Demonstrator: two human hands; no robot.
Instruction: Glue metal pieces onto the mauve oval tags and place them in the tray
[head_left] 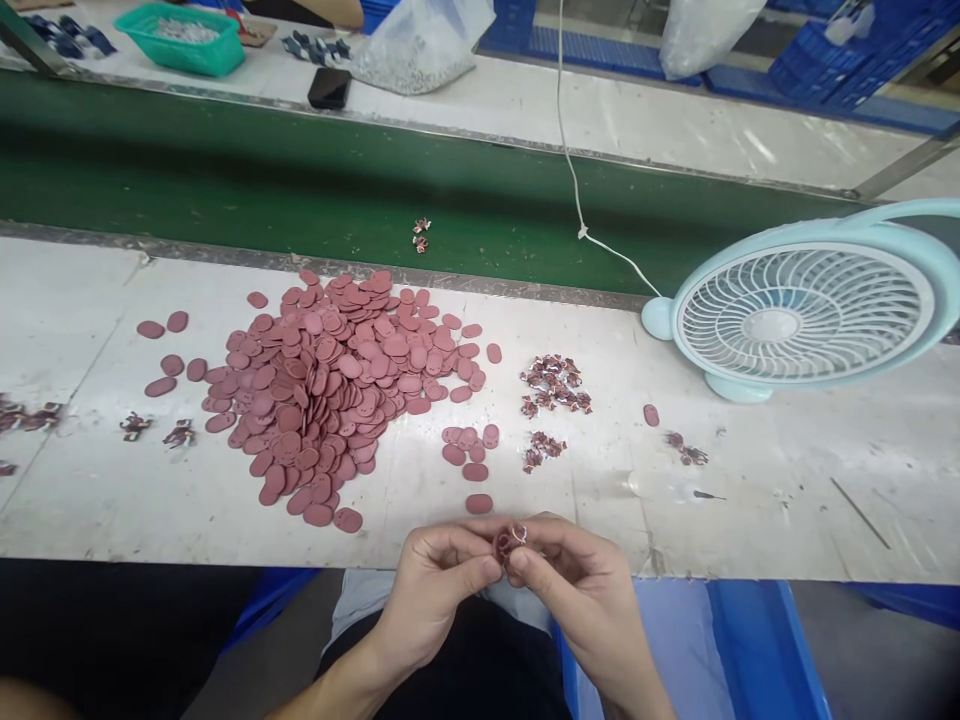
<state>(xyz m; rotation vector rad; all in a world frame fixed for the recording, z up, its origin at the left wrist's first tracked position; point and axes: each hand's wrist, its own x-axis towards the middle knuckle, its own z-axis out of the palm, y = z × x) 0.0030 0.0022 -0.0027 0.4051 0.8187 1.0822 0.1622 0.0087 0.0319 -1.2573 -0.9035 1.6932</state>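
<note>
My left hand (pixel 442 590) and my right hand (pixel 581 585) meet at the table's front edge, fingers closed in a pinch. Between their fingertips is a small dark-red part with shiny edges (pixel 511 542); whether it is one piece or two I cannot tell. Just beyond my fingers lies a single dull-red oval disc (pixel 479 504), with a small group of similar discs (pixel 466 445) behind it. Two clusters of small dark-red and silver parts (pixel 555 385) sit to the right of that group. A large heap of oval discs (pixel 337 380) spreads over the table to the left.
A light-blue fan (pixel 802 310) stands at the right, its white cord (pixel 576 190) running upward. Behind the table runs a green belt (pixel 262 170). Beyond it are a green basket (pixel 184 40), a phone (pixel 329 88) and a plastic bag (pixel 420 50). A thin rod (pixel 860 513) lies front right.
</note>
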